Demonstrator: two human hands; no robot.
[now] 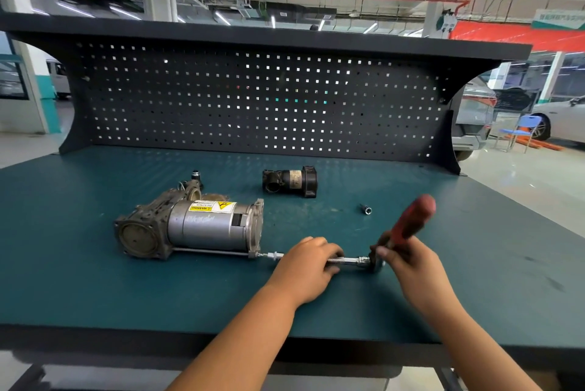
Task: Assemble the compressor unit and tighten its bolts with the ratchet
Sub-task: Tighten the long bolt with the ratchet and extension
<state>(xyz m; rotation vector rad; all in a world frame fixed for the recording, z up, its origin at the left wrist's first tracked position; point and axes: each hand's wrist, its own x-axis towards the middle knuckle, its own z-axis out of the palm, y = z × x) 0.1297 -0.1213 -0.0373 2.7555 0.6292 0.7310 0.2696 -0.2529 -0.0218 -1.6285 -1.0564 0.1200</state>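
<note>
Compressor [202, 226] lies on teal workbench [95, 289] (pegboard [253, 99] behind); cars [560, 121] beyond.

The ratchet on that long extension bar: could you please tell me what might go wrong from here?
1. The extension bar is long and only the left hand steadies it; if it tilts, its tip could slip off the bolt on the compressor.
2. The compressor lies unclamped on the bench, so it may shift as the right hand swings the ratchet.

A green table [474, 264] carries a compressor [190, 229] left of centre, a black part [291, 182] behind it, and a small socket [366, 209] at centre right.
</note>
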